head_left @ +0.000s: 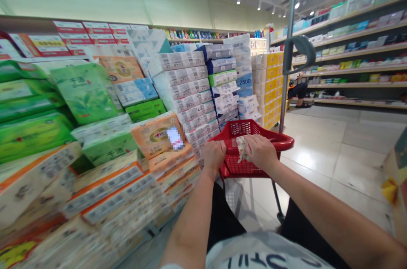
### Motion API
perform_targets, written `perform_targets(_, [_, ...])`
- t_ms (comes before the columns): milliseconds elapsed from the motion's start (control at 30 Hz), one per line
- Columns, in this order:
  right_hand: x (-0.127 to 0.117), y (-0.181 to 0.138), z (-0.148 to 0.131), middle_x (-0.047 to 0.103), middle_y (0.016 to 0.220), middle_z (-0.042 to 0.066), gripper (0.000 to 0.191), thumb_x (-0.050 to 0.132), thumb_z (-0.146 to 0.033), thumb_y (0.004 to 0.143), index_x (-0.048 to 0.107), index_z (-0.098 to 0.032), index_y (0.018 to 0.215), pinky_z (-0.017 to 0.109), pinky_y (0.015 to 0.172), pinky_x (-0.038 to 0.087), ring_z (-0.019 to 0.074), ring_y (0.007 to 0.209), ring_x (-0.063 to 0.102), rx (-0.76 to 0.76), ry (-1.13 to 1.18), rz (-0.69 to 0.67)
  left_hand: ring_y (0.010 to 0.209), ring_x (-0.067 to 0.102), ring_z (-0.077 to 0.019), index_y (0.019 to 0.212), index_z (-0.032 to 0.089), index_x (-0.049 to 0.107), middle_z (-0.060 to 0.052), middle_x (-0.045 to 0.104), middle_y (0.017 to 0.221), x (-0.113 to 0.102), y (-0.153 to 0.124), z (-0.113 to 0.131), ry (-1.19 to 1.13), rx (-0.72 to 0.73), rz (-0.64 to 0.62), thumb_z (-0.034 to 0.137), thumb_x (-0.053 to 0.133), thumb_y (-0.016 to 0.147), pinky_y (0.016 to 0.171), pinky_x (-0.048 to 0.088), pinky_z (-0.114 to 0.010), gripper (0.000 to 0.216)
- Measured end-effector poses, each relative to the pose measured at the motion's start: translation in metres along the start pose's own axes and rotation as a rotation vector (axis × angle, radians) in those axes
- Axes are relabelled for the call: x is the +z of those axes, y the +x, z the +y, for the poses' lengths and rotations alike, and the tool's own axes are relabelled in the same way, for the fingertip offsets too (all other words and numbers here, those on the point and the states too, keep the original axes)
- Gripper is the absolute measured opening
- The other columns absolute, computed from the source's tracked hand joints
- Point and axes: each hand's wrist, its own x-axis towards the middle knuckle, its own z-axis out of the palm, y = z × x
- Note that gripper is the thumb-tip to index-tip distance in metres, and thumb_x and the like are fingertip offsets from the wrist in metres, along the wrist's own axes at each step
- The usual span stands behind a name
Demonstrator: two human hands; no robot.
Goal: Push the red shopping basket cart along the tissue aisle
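Observation:
A red plastic shopping cart [243, 126] with a perforated basket stands in front of me. Its red handle [232, 147] runs across the near side. On the left end of that handle my left hand [214, 155] is closed. My right hand [263, 151] is closed on the handle farther right. A small crumpled white piece with a coloured pattern [241, 148] shows at the right hand's inner side, against the handle; cloth or paper, I cannot tell. The inside of the basket is mostly out of sight.
Stacked tissue packs [187, 87] line the left, close to the cart. A metal pole [288, 15] with a grey hook-shaped fitting [300, 55] rises at the cart's right. Shelves of goods [352, 53] stand far right. A seated person's leg [299, 91] shows beyond the pole.

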Motion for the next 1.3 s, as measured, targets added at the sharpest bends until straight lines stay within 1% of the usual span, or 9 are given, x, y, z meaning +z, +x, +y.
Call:
perform_targets(167, [-0.004,0.015,0.005,0.068,0.094,0.008,0.030,0.038,-0.033,0.091,0.066,-0.020,0.091,0.031,0.075,0.041,0.0218,0.090,0.060,0.125,0.018,-0.207,0.073,0.060,-0.0194,0.072,0.017,0.065,-0.007,0.069,0.074,-0.001,0.001,0.001,0.012,0.005,-0.004,0.025,0.033,0.095,0.074,0.035,-0.034,0.041])
perform_targets(400, [0.001,-0.005,0.005,0.064,0.115,0.010,0.035,0.036,-0.028,0.092,0.060,-0.016,0.114,0.033,0.092,0.037,0.0218,0.108,0.054,0.021,0.023,0.037,0.075,0.060,-0.0190,0.072,0.017,0.065,-0.007,0.069,0.074,-0.002,0.000,0.002,-0.005,0.000,-0.002,0.025,0.034,0.095,0.076,0.035,-0.033,0.040])
perform_targets(600, [-0.008,0.021,0.012,0.069,0.094,0.009,0.038,0.034,-0.040,0.093,0.066,-0.019,0.090,0.032,0.072,0.043,0.0216,0.082,0.063,0.296,0.029,-0.310,0.074,0.060,-0.0189,0.071,0.018,0.065,-0.007,0.069,0.074,-0.003,0.000,0.005,0.004,-0.005,0.018,0.026,0.034,0.095,0.075,0.036,-0.033,0.040])
perform_targets(667, [-0.006,0.015,0.012,0.069,0.097,0.009,0.039,0.032,-0.039,0.094,0.066,-0.019,0.094,0.032,0.075,0.043,0.0217,0.086,0.063,0.281,0.017,-0.253,0.074,0.060,-0.0188,0.071,0.018,0.064,-0.006,0.069,0.074,-0.002,0.000,0.006,0.006,-0.005,0.023,0.026,0.034,0.095,0.075,0.035,-0.033,0.040])
perform_targets(800, [0.000,-0.009,0.009,0.062,0.120,0.010,0.039,0.030,-0.031,0.095,0.059,-0.017,0.117,0.034,0.094,0.036,0.0219,0.111,0.054,0.086,0.004,0.033,0.074,0.060,-0.0188,0.071,0.018,0.064,-0.006,0.069,0.074,-0.003,0.000,0.006,0.000,-0.005,0.018,0.027,0.033,0.096,0.076,0.035,-0.033,0.041])
perform_targets(867, [0.000,-0.009,0.011,0.063,0.118,0.010,0.038,0.031,-0.031,0.094,0.059,-0.017,0.117,0.033,0.092,0.037,0.0216,0.108,0.055,0.082,0.000,0.018,0.075,0.060,-0.0188,0.071,0.017,0.064,-0.007,0.069,0.074,-0.003,0.000,0.006,-0.004,-0.006,0.006,0.027,0.032,0.096,0.076,0.035,-0.033,0.041])
perform_targets(1033, [-0.006,0.016,0.020,0.070,0.092,0.008,0.037,0.034,-0.037,0.093,0.065,-0.019,0.087,0.031,0.071,0.041,0.0205,0.081,0.063,0.273,-0.006,-0.278,0.075,0.060,-0.0195,0.072,0.016,0.065,-0.008,0.069,0.075,-0.003,0.001,0.009,0.002,-0.021,0.009,0.027,0.033,0.095,0.075,0.035,-0.033,0.041])
perform_targets(1233, [0.003,-0.007,0.020,0.064,0.116,0.010,0.037,0.031,-0.030,0.094,0.061,-0.018,0.113,0.033,0.087,0.037,0.0226,0.105,0.057,0.132,-0.065,0.040,0.074,0.060,-0.0200,0.072,0.017,0.066,-0.007,0.068,0.074,0.000,0.001,0.011,0.003,-0.015,0.024,0.027,0.034,0.095,0.074,0.035,-0.033,0.041])
perform_targets(1300, [0.003,-0.008,0.022,0.064,0.116,0.010,0.036,0.033,-0.030,0.094,0.060,-0.018,0.114,0.033,0.086,0.038,0.0225,0.103,0.058,0.100,-0.068,0.023,0.074,0.060,-0.0199,0.072,0.017,0.066,-0.007,0.068,0.074,0.000,0.001,0.010,-0.002,-0.016,0.011,0.028,0.033,0.095,0.075,0.035,-0.033,0.041])
